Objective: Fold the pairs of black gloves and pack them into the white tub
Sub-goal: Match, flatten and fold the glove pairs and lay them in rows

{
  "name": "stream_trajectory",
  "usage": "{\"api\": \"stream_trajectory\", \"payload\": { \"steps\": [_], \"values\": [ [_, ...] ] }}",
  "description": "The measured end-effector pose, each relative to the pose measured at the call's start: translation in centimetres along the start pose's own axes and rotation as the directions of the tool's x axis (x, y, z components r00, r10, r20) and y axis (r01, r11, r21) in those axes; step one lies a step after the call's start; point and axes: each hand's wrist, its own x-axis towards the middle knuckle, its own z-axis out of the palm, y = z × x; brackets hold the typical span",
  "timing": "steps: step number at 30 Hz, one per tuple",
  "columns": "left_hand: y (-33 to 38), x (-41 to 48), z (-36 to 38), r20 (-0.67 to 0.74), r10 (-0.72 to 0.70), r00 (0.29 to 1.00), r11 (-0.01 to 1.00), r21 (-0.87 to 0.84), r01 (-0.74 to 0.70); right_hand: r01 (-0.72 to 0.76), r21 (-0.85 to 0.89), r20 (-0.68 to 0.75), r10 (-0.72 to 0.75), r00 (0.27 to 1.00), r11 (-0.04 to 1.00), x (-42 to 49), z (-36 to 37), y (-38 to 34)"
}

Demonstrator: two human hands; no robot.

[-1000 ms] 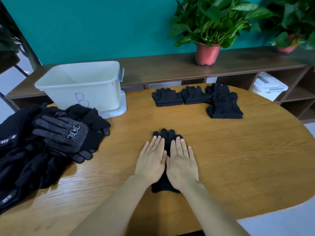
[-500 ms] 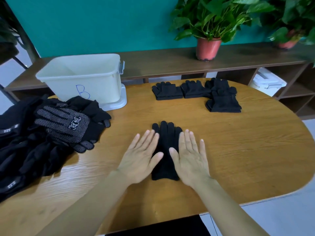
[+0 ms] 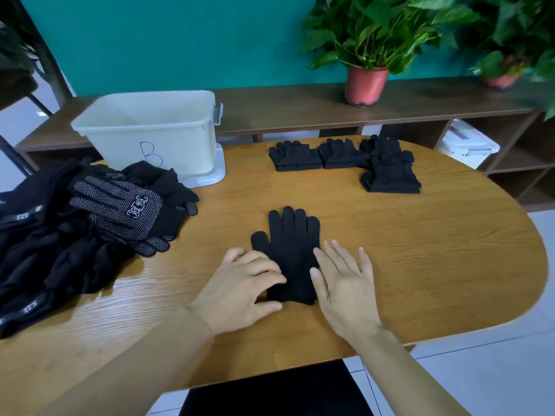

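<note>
A: "Black knit, limp: the glove pair lies flat on the surface, tips pointing far. What might go wrong?"

B: "Layers could slide apart in folding. The left grip curls onto its near-left edge; pinching or not, I cannot tell. The right grip lies flat and released, touching its right edge."
</note>
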Motion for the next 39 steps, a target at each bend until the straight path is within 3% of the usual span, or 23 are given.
{"api": "stream_trajectory", "payload": {
  "steps": [2,4,8,13,17,20,23,26,28,31,35,39],
  "values": [
    [0.4,0.3,0.1,-0.016,0.032,0.999,0.999,-0.033,-0.033,0.135,0.071,-0.056,-0.131,0.99,0.988,-0.5,0.0,-0.3],
    [0.5,0.9,0.1,-0.032,0.039,0.999,0.999,-0.028,-0.04,0.212,0.105,-0.008,-0.213,0.977,0.972,-0.8,-0.1,-0.4],
    [0.9,1.7,0.3,-0.066,0.059,0.996,0.998,0.013,-0.059,0.218,0.125,0.092,-0.23,0.969,0.968,-1.1,-0.1,-0.6],
    [1.8,1.2,0.1,-0.246,-0.093,0.965,0.98,-0.192,0.045,0.168,0.194,0.025,-0.177,0.984,0.966,-0.4,0.4,-0.3],
    [1.7,-0.3,0.0,-0.06,-0.175,0.983,0.974,-0.157,0.164,0.098,0.275,-0.009,-0.1,0.995,0.956,0.2,1.0,0.4],
    [1.2,-0.3,0.7,-0.077,-0.241,0.967,0.962,-0.149,0.228,0.068,0.328,-0.072,-0.047,0.996,0.942,0.2,0.9,0.5],
    [1.4,1.4,0.9,-0.148,-0.451,0.88,0.875,-0.265,0.404,-0.025,0.379,-0.08,0.06,0.995,0.925,1.1,0.3,0.0],
    [1.3,3.3,1.0,-0.142,-0.617,0.774,0.766,-0.336,0.548,-0.236,0.437,0.038,0.244,0.969,0.868,2.8,-0.2,-0.5],
    [1.1,4.2,1.3,-0.107,-0.669,0.736,0.712,-0.376,0.592,-0.336,0.424,0.106,0.322,0.941,0.841,3.6,0.1,-0.7],
    [1.4,5.0,1.6,-0.069,-0.711,0.7,0.681,-0.317,0.661,-0.358,0.394,0.078,0.357,0.931,0.847,3.9,0.7,-1.0],
    [1.7,5.1,2.0,-0.136,-0.687,0.714,0.726,-0.176,0.665,-0.338,0.268,0.002,0.35,0.937,0.902,3.8,1.2,-1.2],
    [1.1,4.3,2.5,-0.208,-0.641,0.739,0.765,-0.097,0.636,-0.212,0.111,-0.147,0.227,0.963,0.971,3.4,1.7,-1.1]
  ]
}}
